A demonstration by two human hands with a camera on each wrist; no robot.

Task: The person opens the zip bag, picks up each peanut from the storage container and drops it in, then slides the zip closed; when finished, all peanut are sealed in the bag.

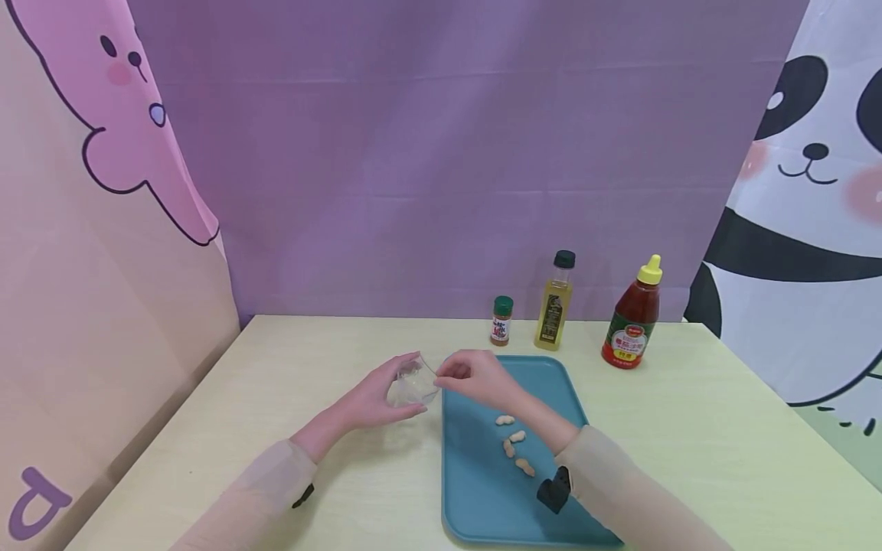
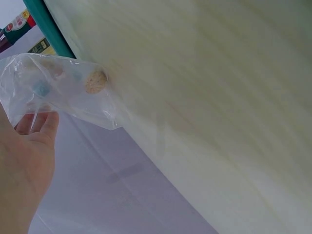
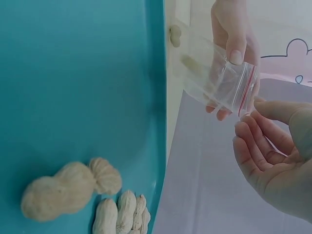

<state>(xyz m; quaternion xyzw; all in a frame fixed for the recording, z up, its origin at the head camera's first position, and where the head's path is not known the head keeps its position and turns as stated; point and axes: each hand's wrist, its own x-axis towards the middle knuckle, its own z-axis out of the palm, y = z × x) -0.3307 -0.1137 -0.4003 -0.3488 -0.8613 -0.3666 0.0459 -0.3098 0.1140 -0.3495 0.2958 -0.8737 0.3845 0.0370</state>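
A clear zip bag (image 1: 416,383) with a red line along its seal is held up just left of the blue tray (image 1: 475,490). My left hand (image 1: 375,398) grips its side, thumb on one face and fingers on the other. At the sealing strip, the thumb and fingertips of my right hand (image 1: 478,379) pinch the bag's edge. A peanut (image 2: 96,81) shows through the plastic in the left wrist view, and pale shapes inside the bag appear in the right wrist view. Several peanuts (image 3: 61,191) in their shells lie on the tray under my right forearm.
Behind the tray stand a small green-capped spice jar (image 1: 501,321), an oil bottle (image 1: 553,306) with a dark cap, and a red sauce bottle (image 1: 630,325) with a yellow nozzle. A purple cloth (image 1: 441,153) hangs along the table's back edge.
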